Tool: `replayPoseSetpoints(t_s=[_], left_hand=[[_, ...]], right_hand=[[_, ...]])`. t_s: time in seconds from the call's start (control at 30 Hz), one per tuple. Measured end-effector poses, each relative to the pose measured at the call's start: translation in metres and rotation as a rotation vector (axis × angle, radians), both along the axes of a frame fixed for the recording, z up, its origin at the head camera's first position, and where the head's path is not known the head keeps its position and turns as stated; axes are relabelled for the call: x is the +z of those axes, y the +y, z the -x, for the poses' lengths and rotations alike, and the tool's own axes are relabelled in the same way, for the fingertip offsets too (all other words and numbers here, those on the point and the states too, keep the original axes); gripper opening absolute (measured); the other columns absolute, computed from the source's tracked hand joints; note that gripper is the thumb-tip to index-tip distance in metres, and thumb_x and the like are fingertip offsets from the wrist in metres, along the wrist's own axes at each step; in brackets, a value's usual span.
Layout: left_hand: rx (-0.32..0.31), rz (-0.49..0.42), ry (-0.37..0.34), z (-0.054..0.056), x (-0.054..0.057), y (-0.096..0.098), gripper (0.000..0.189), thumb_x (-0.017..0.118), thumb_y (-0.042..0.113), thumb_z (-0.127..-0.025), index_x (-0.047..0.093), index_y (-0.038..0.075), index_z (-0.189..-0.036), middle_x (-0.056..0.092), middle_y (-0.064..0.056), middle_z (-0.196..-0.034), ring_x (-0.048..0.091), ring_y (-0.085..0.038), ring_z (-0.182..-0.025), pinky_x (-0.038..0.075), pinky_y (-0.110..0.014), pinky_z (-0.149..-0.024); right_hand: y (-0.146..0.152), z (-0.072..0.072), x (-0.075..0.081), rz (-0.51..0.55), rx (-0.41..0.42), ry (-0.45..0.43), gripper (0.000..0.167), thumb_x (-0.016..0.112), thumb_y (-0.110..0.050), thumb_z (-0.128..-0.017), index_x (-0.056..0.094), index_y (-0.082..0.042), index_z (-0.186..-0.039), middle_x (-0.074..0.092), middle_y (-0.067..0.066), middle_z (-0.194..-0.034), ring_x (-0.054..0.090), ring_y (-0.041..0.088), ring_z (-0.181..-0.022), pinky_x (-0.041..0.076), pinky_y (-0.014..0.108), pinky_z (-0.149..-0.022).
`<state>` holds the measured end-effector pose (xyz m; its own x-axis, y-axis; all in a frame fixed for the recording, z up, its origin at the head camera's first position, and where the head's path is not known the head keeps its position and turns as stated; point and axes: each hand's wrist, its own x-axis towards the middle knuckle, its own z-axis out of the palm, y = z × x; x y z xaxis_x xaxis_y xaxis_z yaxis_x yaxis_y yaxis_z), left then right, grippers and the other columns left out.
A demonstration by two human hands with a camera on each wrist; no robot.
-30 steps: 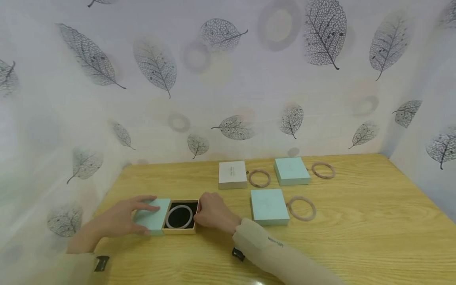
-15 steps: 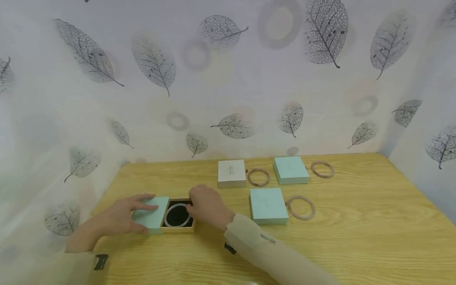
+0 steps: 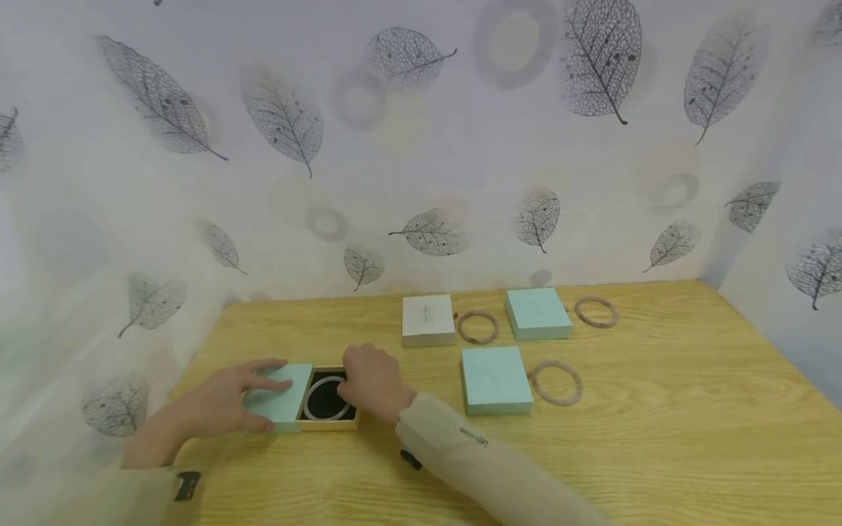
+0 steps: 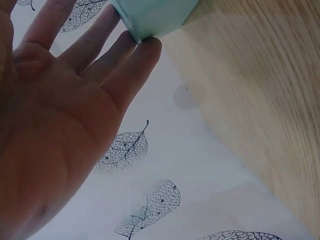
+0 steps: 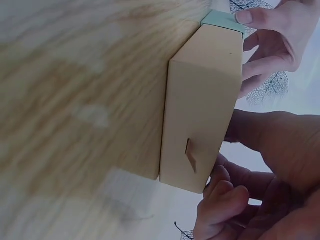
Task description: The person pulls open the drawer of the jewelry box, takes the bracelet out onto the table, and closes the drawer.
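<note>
A mint slide-out box (image 3: 289,408) lies at the left of the table, its cream inner tray (image 3: 329,425) pulled out to the right. A pale bangle (image 3: 306,400) rests on the tray's black lining. My left hand (image 3: 220,402) grips the mint sleeve, thumb on its near side and fingers spread across to the far edge; the left wrist view shows fingertips at the sleeve's corner (image 4: 155,17). Bent over the tray's right end, my right hand (image 3: 375,380) has curled fingers right at the bangle's right side; I cannot tell whether they pinch it. A small tab (image 5: 191,156) sticks out of the tray's end wall.
Toward the back stand a white box (image 3: 427,321) and a mint box (image 3: 538,315), with another mint box (image 3: 496,380) nearer. Beside each lies a bangle: one (image 3: 479,341) by the white box, another (image 3: 596,325) at far right, a third (image 3: 558,403) in front. Leaf-printed cloth (image 3: 421,161) surrounds the table.
My right hand has moved left from the tray's outer end to over its right part, by the bangle. My left hand keeps its hold on the sleeve.
</note>
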<state>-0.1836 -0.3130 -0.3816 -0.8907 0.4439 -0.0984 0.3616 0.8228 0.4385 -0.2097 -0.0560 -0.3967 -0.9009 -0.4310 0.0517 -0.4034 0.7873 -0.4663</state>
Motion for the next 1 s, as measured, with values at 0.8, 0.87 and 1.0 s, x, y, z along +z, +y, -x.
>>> replayPoseSetpoints(t_s=[0.8, 0.87, 1.0], left_hand=[[0.028, -0.026, -0.007, -0.002, -0.001, 0.002, 0.066, 0.09, 0.042, -0.067, 0.073, 0.017, -0.127, 0.047, -0.015, -0.157, 0.037, -0.056, -0.142, 0.033, -0.074, -0.109], [0.026, -0.03, -0.003, -0.002, -0.002, 0.001, 0.066, 0.09, 0.041, -0.067, 0.074, 0.016, -0.126, 0.048, -0.015, -0.157, 0.038, -0.056, -0.142, 0.033, -0.074, -0.11], [0.021, -0.035, 0.0, -0.002, -0.002, 0.0, 0.066, 0.09, 0.04, -0.068, 0.074, 0.014, -0.126, 0.048, -0.016, -0.156, 0.038, -0.056, -0.142, 0.034, -0.074, -0.109]], right_hand=[[0.017, -0.008, 0.014, 0.327, -0.022, -0.088, 0.008, 0.071, -0.005, -0.089, 0.077, -0.004, -0.093, 0.076, 0.008, -0.089, 0.063, 0.008, -0.069, 0.05, 0.017, -0.056], [0.02, -0.007, 0.014, 0.342, -0.027, -0.087, 0.009, 0.07, -0.005, -0.089, 0.077, -0.003, -0.094, 0.075, 0.008, -0.088, 0.063, 0.009, -0.069, 0.05, 0.017, -0.056], [0.027, -0.007, 0.016, 0.385, -0.039, -0.114, 0.01, 0.07, -0.005, -0.089, 0.076, -0.002, -0.096, 0.074, 0.008, -0.087, 0.061, 0.008, -0.068, 0.05, 0.018, -0.055]])
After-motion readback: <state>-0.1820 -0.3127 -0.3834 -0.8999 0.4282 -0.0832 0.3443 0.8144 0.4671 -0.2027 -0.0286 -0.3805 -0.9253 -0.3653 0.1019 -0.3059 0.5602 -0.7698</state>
